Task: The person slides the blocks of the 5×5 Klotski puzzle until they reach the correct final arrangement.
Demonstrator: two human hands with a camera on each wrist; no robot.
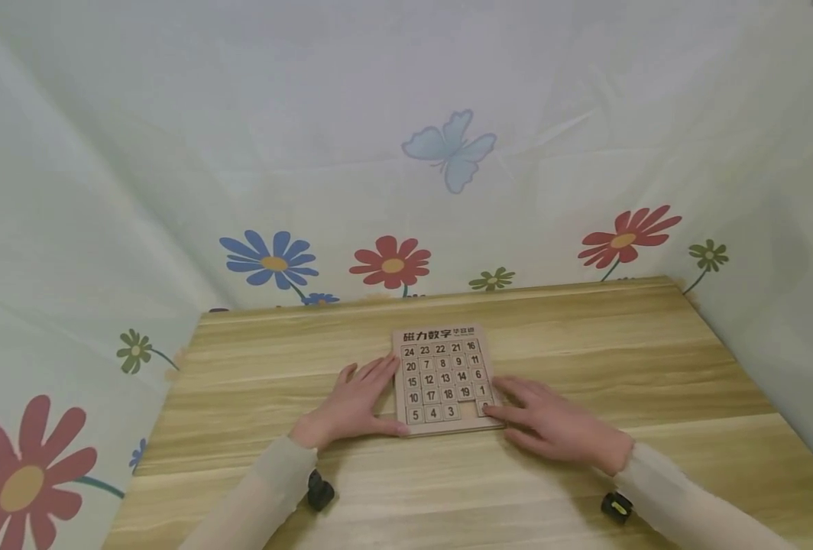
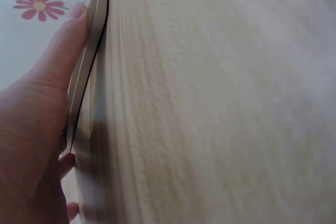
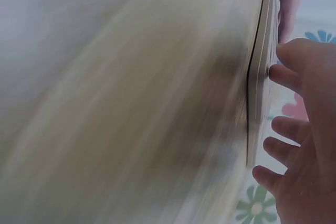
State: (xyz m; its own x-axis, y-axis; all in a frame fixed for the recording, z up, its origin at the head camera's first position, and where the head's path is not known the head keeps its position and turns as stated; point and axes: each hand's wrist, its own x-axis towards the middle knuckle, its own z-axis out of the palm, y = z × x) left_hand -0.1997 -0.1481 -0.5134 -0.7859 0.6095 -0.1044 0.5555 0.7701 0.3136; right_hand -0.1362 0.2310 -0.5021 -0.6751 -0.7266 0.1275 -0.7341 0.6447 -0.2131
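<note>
A wooden number sliding puzzle (image 1: 448, 430) lies on the table, with Chinese lettering along its far edge and numbered square tiles in rows. One vacant square shows in the nearest row, between tile 3 (image 1: 451, 412) and the corner tile (image 1: 483, 406). My right hand (image 1: 558, 420) reaches in from the right, its index fingertip on that corner tile and partly covering its number. The other right fingers spread beside the board's right edge. My left hand (image 1: 354, 405) rests at the left edge, fingers extended along the side and thumb (image 2: 60, 48) against the near left corner.
The wood-grain table (image 1: 276, 344) extends around the puzzle on all sides. Behind it hangs a pale sheet (image 1: 310, 137) printed with flowers and a butterfly, continuing along both sides. Small black devices are at the left wrist (image 1: 320, 491) and right wrist (image 1: 616, 506).
</note>
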